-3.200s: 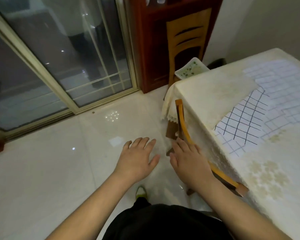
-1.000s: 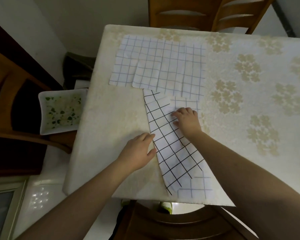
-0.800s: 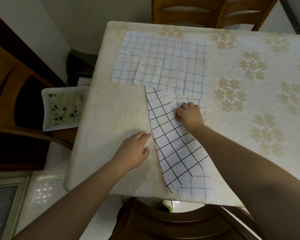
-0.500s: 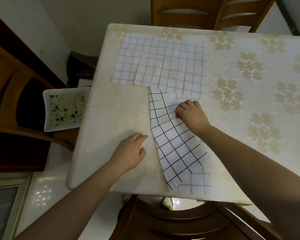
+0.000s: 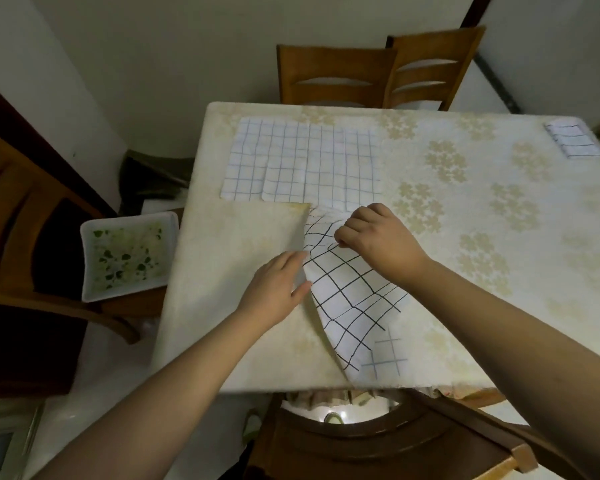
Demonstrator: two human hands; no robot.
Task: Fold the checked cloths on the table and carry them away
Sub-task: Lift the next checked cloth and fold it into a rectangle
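Note:
A white cloth with black checks lies near the table's front edge, its left part tucked under a cream flap of the tablecloth. My right hand pinches this cloth near its far end and lifts it into a bulge. Flat at the flap's edge lies my left hand, thumb touching the cloth. A small blue-checked piece shows beneath the cloth's near corner. Two overlapping blue-checked cloths are spread at the far left. A folded checked cloth sits at the far right corner.
Two wooden chairs stand beyond the far edge. A dark chair back is right under the near edge. At the left, a white square dish with green flecks rests on another chair. The table carries a floral cover.
My view swung from the floor to the table. Since a second ago my right hand has closed on the black-checked cloth and raised it; my left hand slid right to the cloth's edge.

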